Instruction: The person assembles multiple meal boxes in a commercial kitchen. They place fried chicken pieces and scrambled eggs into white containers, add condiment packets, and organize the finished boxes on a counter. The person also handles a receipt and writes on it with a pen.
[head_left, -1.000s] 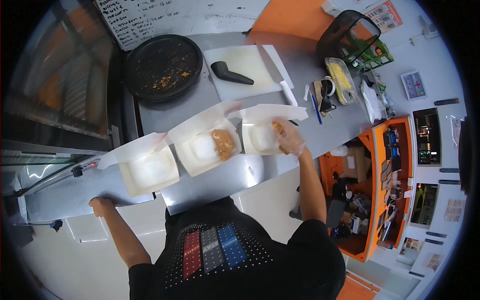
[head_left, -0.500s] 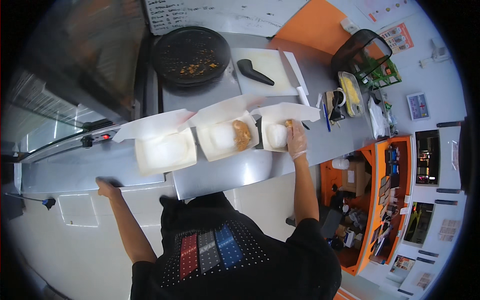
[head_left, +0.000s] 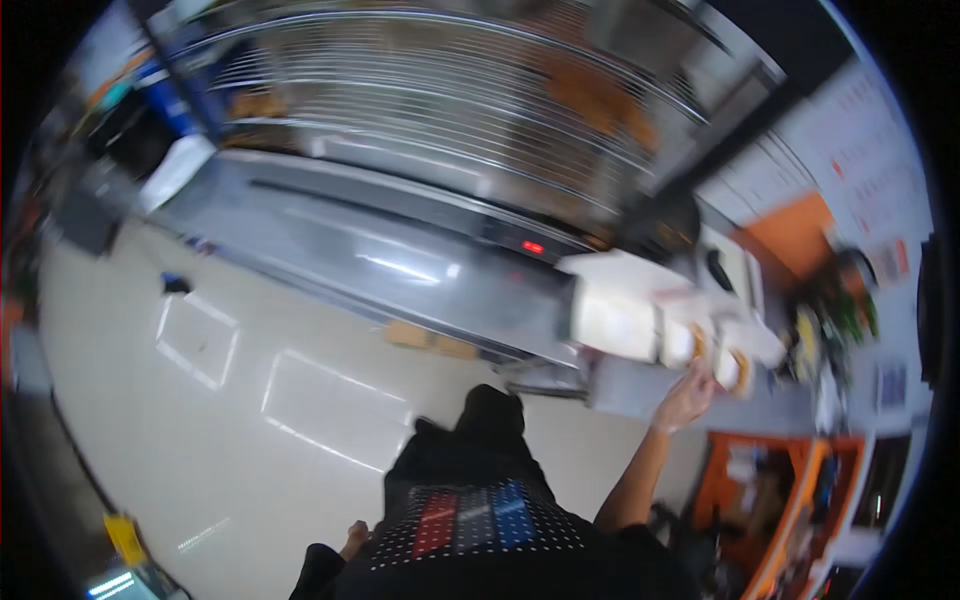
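Three open takeaway boxes stand in a row on the steel counter, smeared by motion. A left box shows only white inside. In the middle box white rice lies beside a brown fried piece, and the right box has rice and a brown piece too. My right hand, in a clear glove, is at the front of the middle and right boxes; blur hides whether its fingers grip anything. My left hand hangs low beside my body, away from the counter, its fingers too blurred to read.
A wire-shelved display cabinet with a red-lit panel runs behind the long steel counter. Past the boxes lie a white cutting board and a dark round pan. An orange shelf unit stands at the right.
The view has swung left, so the boxes sit farther right. My left hand has left the counter edge and dropped beside me. My right hand has come out of the right box to the boxes' front.
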